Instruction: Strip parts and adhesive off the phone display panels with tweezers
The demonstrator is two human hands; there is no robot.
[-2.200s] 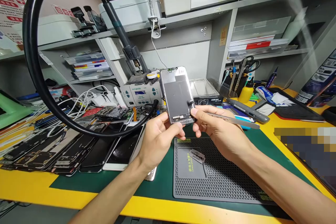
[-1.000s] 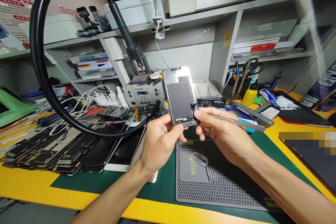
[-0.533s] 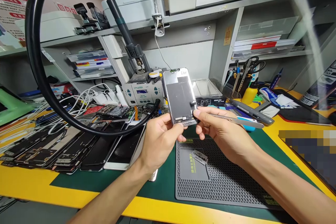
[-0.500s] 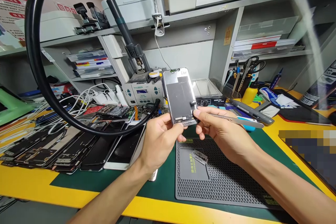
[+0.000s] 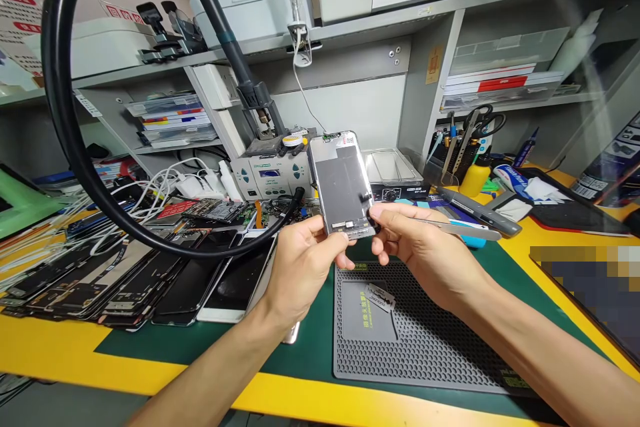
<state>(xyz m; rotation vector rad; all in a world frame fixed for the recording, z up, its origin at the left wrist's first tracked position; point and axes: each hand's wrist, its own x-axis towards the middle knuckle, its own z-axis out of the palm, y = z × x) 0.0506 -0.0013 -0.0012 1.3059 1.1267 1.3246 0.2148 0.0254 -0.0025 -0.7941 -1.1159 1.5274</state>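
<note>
A phone screen assembly (image 5: 343,180) is held up above the green mat, its silvery back with a dark panel facing me. My left hand (image 5: 306,267) grips its lower left corner, thumb over the bottom edge. At the lower right corner is my right hand (image 5: 417,243), its fingers closed on the screen's edge. Metal tweezers (image 5: 463,229) lie in the same right hand, pointing out to the right. Below the hands, a razor blade (image 5: 381,297) rests on the grey honeycomb pad (image 5: 425,360).
Several phones and screens (image 5: 235,283) lie in a row at the left, beside white cables (image 5: 150,190). A thick black hose (image 5: 53,80) loops over them from the soldering station (image 5: 273,177). Farther right are a yellow bottle (image 5: 476,175) and a grey pen-like tool (image 5: 479,212).
The screen assembly has tilted slightly, and the reflection at its top has changed. Both hands keep their hold, almost unmoved. The camera view has shifted a little.
</note>
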